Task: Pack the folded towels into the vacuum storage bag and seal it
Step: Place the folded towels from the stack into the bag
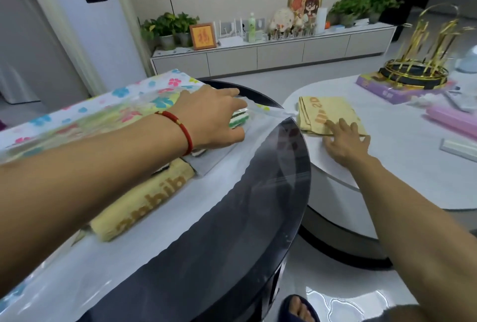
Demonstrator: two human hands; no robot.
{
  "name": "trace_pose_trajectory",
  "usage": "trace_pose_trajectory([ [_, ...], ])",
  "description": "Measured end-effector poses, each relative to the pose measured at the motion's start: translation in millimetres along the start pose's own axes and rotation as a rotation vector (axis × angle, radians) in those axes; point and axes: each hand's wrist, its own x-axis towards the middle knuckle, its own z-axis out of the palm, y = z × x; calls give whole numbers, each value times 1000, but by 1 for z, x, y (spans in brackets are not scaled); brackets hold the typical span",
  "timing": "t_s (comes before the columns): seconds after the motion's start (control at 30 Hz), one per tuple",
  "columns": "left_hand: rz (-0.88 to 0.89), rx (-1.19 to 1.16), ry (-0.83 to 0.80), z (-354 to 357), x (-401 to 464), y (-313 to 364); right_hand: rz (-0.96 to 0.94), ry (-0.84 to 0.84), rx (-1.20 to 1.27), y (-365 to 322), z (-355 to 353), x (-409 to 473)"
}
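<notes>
The vacuum storage bag (85,115), clear with a flower print, lies across the dark round glass table (232,231). A yellow folded towel (144,200) with brown letters shows inside its near part. My left hand (214,115), a red cord at the wrist, lies over the bag with its fingers around a green-and-white striped towel (240,119) near the bag's mouth. On the white table (387,179) to the right lies another yellow folded towel (327,115). My right hand (346,141) rests on that towel's near edge, fingers spread.
A gold wire ornament (418,69) stands on a purple box (392,92) at the far right, next to a pink box (454,120). A low TV cabinet (278,53) with plants and frames lines the back wall. A foot in a dark slipper (299,308) shows below.
</notes>
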Motion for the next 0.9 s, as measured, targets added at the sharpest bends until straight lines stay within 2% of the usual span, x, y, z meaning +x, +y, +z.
trace_pose_trajectory([
  [0.13,23,-27,14,1,4,-1,-50,-5,-154,4,3,8],
  [0.3,-14,-52,-15,-5,0,0,4,-20,-161,3,-13,-9],
  [0.47,-48,32,-44,-8,-24,-2,-3,-95,-173,9,-29,-61],
  [0.63,-85,22,-36,-14,-58,-9,34,-159,-189,20,-50,-120],
  [0.7,-95,34,-28,-15,-70,-12,56,-139,-213,26,-55,-133],
  [0.83,-101,12,-20,-15,-83,-18,163,79,-64,37,-49,-136],
  [0.9,-104,-5,-3,-14,-87,-21,280,60,-25,40,-46,-130],
])
